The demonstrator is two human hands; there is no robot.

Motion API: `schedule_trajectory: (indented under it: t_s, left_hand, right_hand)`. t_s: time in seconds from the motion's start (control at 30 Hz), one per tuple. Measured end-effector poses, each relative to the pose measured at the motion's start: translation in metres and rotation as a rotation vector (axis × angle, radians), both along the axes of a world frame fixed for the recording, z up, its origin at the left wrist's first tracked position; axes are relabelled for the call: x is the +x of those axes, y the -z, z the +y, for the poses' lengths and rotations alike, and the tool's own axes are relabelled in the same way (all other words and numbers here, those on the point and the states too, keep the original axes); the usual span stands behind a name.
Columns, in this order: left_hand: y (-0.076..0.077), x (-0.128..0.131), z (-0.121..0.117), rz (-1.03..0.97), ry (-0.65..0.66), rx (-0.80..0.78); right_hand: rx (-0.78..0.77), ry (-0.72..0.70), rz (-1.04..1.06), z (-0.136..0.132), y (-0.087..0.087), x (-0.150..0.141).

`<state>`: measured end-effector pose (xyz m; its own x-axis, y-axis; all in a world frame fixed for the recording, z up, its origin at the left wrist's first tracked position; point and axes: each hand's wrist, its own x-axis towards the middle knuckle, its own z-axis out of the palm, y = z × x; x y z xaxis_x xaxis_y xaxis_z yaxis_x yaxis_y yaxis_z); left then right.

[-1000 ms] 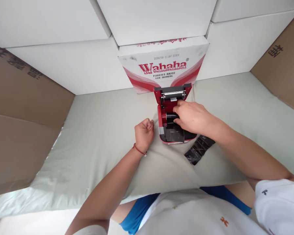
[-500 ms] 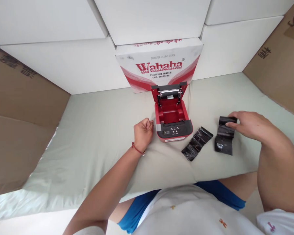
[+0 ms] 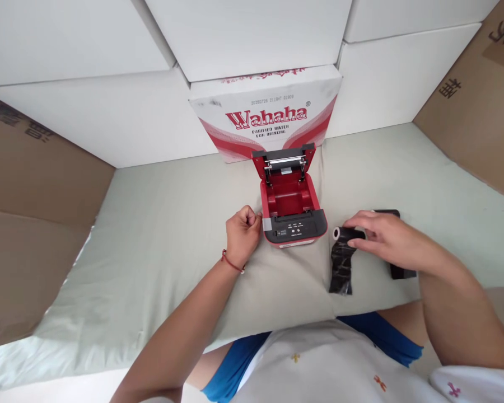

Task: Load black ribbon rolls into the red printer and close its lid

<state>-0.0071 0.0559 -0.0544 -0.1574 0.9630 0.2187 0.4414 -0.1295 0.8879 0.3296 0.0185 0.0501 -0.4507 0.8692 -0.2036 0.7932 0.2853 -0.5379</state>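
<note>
A red and black label printer point(image 3: 294, 226) stands on the cloth with its lid point(image 3: 284, 162) tilted up, its red roll bay point(image 3: 288, 202) bare inside. My left hand point(image 3: 242, 232) rests as a fist against the printer's left side; nothing sticks out of it. To the right of the printer, my right hand point(image 3: 373, 235) pinches a roll of black film point(image 3: 356, 235) between thumb and fingers, and its loose strip point(image 3: 341, 271) hangs toward me. A second black roll point(image 3: 388, 212) lies behind that hand, mostly covered, with its strip end point(image 3: 402, 272) showing below the wrist.
A white and red water carton point(image 3: 269, 117) stands upright right behind the printer. White boxes point(image 3: 75, 117) form a wall at the back. Brown cartons stand at the left point(image 3: 33, 224) and the right point(image 3: 479, 106). A creased pale green cloth point(image 3: 172, 224) covers the work surface.
My right hand lifted one black roll out of the printer and set it down on the right. It then moved left and took hold of the other roll. My left fist stayed put.
</note>
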Motion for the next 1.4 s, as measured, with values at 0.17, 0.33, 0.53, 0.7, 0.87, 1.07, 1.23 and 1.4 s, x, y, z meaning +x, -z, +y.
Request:
schedule_trajectory:
  t_s: [0.17, 0.33, 0.53, 0.7, 0.87, 1.07, 1.23, 1.4]
  left_hand:
    - [0.0, 0.002, -0.003, -0.012, -0.087, 0.099]
    - [-0.014, 0.006, -0.025, 0.156, -0.149, 0.528]
    - [-0.029, 0.016, -0.049, 0.477, 0.19, 0.898]
    - [-0.032, 0.022, -0.049, 0.527, 0.329, 0.933]
    - [-0.038, 0.02, -0.048, 0.581, 0.346, 0.904]
    - [-0.04, 0.021, -0.047, 0.601, 0.329, 0.915]
    - [-0.038, 0.022, -0.047, 0.623, 0.309, 0.92]
    - [-0.033, 0.021, -0.048, 0.634, 0.252, 0.973]
  right_hand:
    - [-0.036, -0.072, 0.238, 0.025, -0.062, -0.015]
    - [0.174, -0.007, 0.108, 0.061, -0.053, -0.077]
    - [0.248, -0.018, -0.155, 0.076, -0.028, -0.122]
    - [0.274, 0.005, -0.286, 0.085, -0.016, -0.131]
    - [0.279, 0.031, -0.259, 0.086, -0.014, -0.134]
    - [0.378, -0.013, 0.17, 0.072, -0.042, -0.111]
    - [0.675, 0.005, 0.167, 0.088, -0.039, -0.095]
    - [0.613, -0.13, 0.072, 0.091, -0.035, -0.091]
